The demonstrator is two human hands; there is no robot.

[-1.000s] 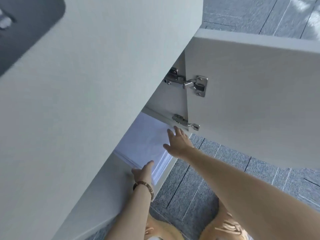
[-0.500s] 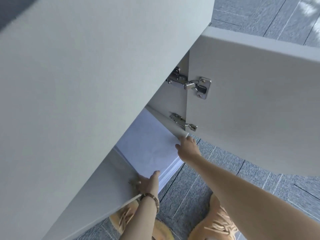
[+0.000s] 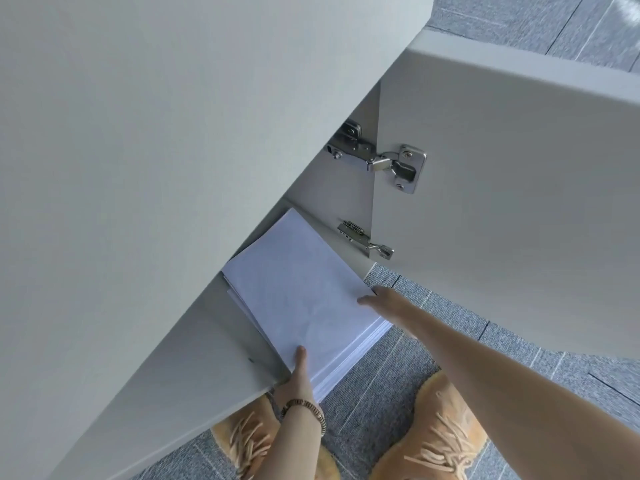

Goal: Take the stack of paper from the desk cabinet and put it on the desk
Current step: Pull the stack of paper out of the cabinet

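A thick stack of white paper pokes out of the open desk cabinet, its near corner past the cabinet's front edge. My left hand, with a beaded bracelet on the wrist, grips the stack's near corner, thumb on top. My right hand holds the stack's right edge, thumb on the top sheet and fingers under it. The far part of the stack is hidden beneath the white desk top, which fills the upper left of the view.
The cabinet door stands open to the right on two metal hinges. The cabinet's left side panel runs down beside the stack. Grey carpet tiles and two tan shoes lie below.
Both hands closed on the stack and drew it outward toward me. More of the paper now shows beyond the cabinet's front edge.
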